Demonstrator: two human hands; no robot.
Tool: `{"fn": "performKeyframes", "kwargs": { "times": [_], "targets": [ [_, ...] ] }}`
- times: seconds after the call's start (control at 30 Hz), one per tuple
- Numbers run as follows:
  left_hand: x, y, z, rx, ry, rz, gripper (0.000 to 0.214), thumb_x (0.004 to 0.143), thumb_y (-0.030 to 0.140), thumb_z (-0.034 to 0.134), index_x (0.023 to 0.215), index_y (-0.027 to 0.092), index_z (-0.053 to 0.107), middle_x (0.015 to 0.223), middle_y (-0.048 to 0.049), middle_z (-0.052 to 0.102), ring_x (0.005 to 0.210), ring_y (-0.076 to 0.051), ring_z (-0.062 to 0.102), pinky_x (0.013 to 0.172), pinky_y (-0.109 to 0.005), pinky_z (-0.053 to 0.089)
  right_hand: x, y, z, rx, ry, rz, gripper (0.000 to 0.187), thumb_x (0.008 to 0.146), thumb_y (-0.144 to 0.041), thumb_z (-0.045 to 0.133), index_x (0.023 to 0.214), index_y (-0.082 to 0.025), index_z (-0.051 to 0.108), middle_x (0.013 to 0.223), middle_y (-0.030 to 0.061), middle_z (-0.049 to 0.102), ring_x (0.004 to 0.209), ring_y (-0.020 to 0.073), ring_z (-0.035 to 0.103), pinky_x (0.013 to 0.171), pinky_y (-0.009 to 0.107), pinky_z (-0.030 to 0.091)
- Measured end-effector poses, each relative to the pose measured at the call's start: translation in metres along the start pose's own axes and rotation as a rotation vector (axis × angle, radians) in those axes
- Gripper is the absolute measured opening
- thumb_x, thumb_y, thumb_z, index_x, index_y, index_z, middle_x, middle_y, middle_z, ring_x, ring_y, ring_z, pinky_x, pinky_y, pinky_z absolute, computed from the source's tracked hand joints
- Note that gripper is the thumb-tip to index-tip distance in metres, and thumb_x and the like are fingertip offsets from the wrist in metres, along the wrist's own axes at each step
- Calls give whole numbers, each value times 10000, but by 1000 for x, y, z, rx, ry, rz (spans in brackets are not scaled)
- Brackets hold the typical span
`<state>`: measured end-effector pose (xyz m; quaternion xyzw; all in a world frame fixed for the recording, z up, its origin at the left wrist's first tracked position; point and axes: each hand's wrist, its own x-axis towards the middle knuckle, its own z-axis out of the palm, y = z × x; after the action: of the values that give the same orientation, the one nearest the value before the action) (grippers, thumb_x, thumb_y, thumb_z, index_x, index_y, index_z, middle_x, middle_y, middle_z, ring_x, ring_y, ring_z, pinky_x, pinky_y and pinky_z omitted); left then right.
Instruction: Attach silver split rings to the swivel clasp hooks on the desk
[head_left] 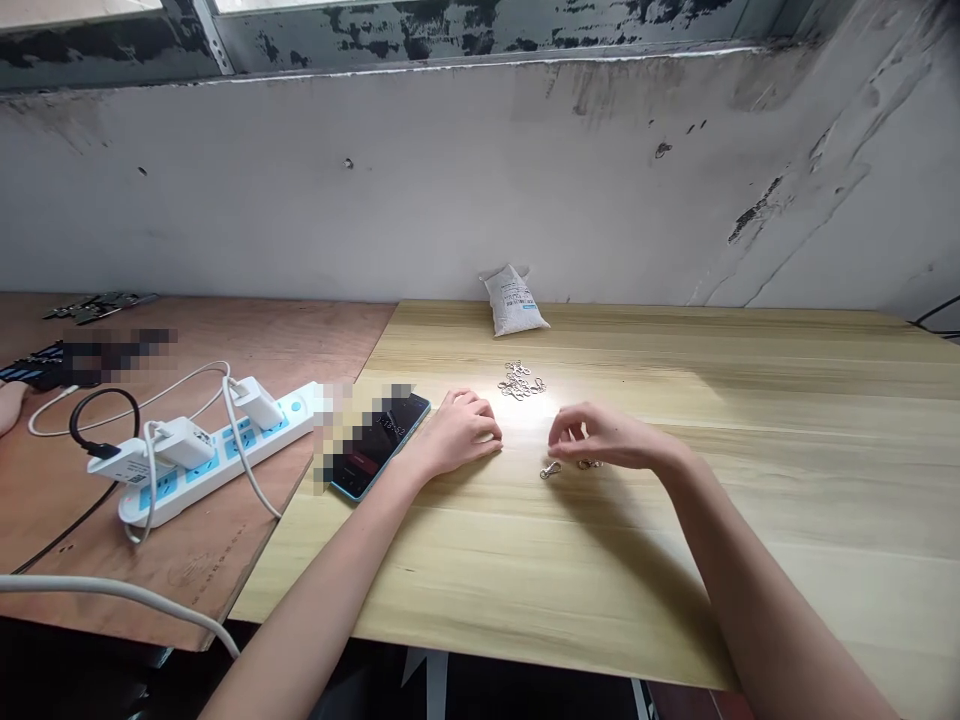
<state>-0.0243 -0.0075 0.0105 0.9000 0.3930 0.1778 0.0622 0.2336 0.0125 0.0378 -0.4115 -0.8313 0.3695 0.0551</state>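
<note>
Far left: part of another person's hand (10, 404) at the frame edge, on the brown worktop (322, 335). Next, white power strip (225, 455), long axis running lower left to upper right, chargers (184, 442) and cables plugged in. Phone (386, 440) just across the seam on the pale worktop (787, 450), screen up, long axis also lower left to upper right, partly pixelated.

Left hand (459, 430) just right of phone, palm down on the pale worktop, fingers loosely bent and pointing right; underside hidden, cannot tell if anything is under or in it.

Pile of small metal clasps (519, 382) beyond and between the two hands; pieces overlap, pointing every which way, no shared axis. White packet (514, 303) behind the pile, near the wall (450, 200), standing with its base on the worktop, top corner up, leaning slightly left; print on front too small to read.

Single clasp (550, 470) on the near side of the right hand's fingertips, lying flat, long axis slanting shallowly, lower left to upper right. Second clasp spot (590, 464) under the right hand's edge, roughly left-right, partly covered, count unclear.

Right hand (607, 435) last: fingers curved, pointing left, thumb and forefinger tips close, small gap behind them; no piece visible in the pinch, cannot tell if it grips one.
</note>
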Motion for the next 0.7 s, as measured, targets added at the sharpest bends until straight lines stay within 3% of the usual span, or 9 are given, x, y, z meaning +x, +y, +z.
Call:
{"fn": "performKeyframes", "kwargs": {
  "times": [0.03, 0.1, 0.33, 0.57, 0.7],
  "targets": [
    [0, -1, 2, 11, 6, 3, 146, 899, 329, 638, 839, 237, 735, 905, -10, 671, 959, -185, 568, 1037, -409, 330, -3, -2, -1, 21, -82, 21, 240, 784, -424, 673, 829, -192, 713, 726, 14, 621, 640, 140, 526, 554, 261, 373],
    [1, -3, 4, 30, 21, 10, 179, 927, 309, 598, 833, 223, 724, 892, -10, 676, 930, -177, 572, 1022, -399, 339, -5, -4, 2, -1, -115, 60, 217, 730, -391, 711, 810, -190, 698, 691, -8, 582, 602, 121, 482, 517, 248, 329],
    [0, -8, 8, -20, 95, -30, 155, 946, 251, 557, 852, 198, 668, 857, -6, 697, 896, -172, 589, 1015, -395, 346, 5, -11, 20, -113, -56, 94, 54, 682, -199, 614, 708, -192, 661, 732, 0, 661, 618, 119, 527, 531, 239, 359],
    [3, -7, 7, -135, 115, -90, 64, 836, 162, 671, 791, 207, 667, 818, 0, 700, 898, -193, 594, 931, -384, 385, 9, -13, 27, -331, 153, 12, 126, 682, -140, 573, 741, -215, 655, 738, -15, 680, 628, 120, 530, 551, 241, 325],
    [4, -6, 5, -206, 140, -128, 89, 826, 123, 670, 856, 207, 663, 862, 14, 731, 919, -192, 596, 921, -374, 382, 12, -14, 29, -444, 187, 21, 107, 724, -135, 584, 722, -205, 666, 750, 8, 684, 620, 119, 528, 547, 243, 287]
  ]
}}
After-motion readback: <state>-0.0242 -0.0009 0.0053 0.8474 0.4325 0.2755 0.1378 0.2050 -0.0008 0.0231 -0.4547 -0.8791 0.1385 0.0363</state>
